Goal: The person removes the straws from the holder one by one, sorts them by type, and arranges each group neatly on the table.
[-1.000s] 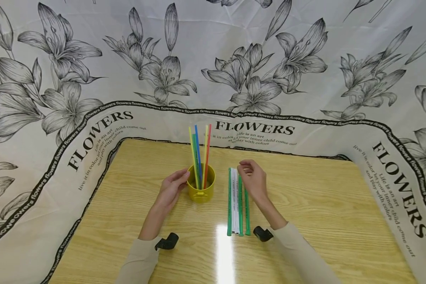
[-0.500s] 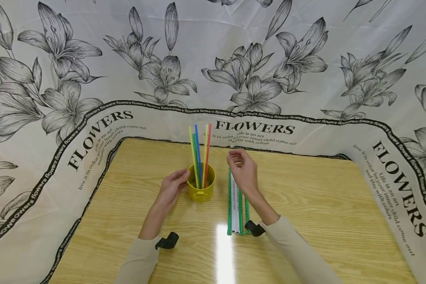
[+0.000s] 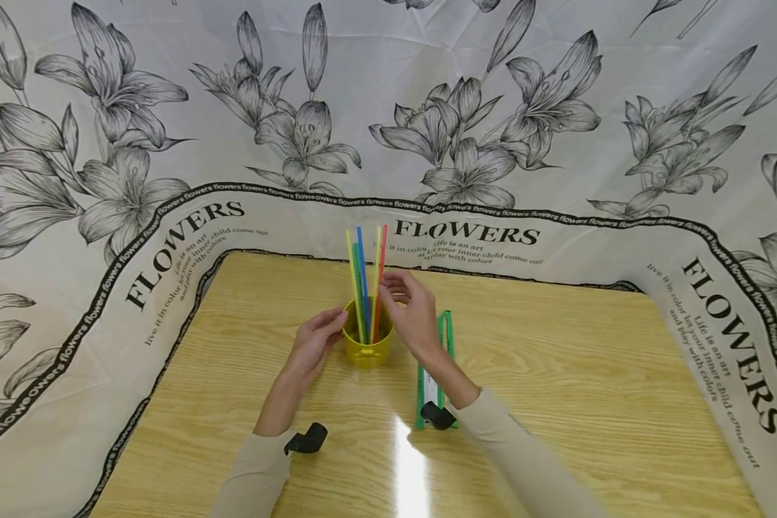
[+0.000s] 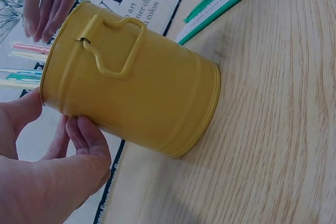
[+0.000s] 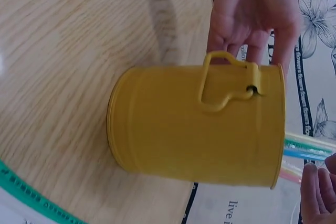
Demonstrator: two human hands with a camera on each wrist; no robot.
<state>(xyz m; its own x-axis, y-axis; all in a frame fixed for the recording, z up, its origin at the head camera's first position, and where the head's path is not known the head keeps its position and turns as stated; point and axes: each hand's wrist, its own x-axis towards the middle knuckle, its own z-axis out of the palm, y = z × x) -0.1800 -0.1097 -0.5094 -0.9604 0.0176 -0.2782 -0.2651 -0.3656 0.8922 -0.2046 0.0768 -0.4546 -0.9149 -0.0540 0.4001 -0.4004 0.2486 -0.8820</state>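
Note:
A yellow metal pail (image 3: 367,357) stands upright on the table with several thin coloured straws (image 3: 362,270) leaning in it, yellow, green, blue and red. My left hand (image 3: 311,342) holds the pail at its left side, thumb at the rim and fingers bent against the wall in the left wrist view. My right hand (image 3: 416,315) is over the pail's right side, fingers bent beside the red straw (image 3: 383,248). In the left wrist view its fingertips look apart from the straws. A small wire handle (image 5: 223,82) shows on the pail's near wall.
Right of the pail lie several long green and white printed strips (image 3: 421,396), partly under my right forearm. A white cloth with flower drawings (image 3: 466,144) rises behind the wooden table (image 3: 557,374). Each wrist wears a black camera (image 3: 307,438).
My right hand has moved left from the far end of the strips to the straws in the pail. The left hand and the pail have stayed in place.

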